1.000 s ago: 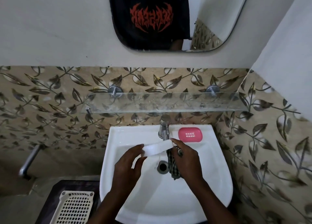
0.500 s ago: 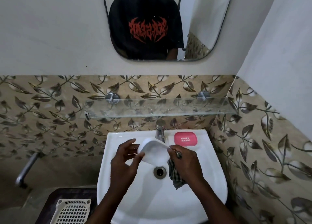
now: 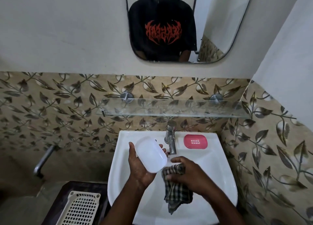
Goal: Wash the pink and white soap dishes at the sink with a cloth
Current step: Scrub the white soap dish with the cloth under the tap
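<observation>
over the white sink [image 3: 220, 182]: basin crowded in the middle, left hand [image 3: 140, 165] cupping the white soap dish [image 3: 150, 154] just left of the tap [image 3: 170, 138], right hand [image 3: 189, 172] bunching the checked cloth [image 3: 176, 189] just beside it. open basin to the right and along the near rim. back ledge blocked at right by the pink soap dish [image 3: 195, 141], bare at left. overhead, capped by the glass shelf [image 3: 169, 108] above the tap. right side hemmed by the tiled wall [image 3: 271, 157].
</observation>
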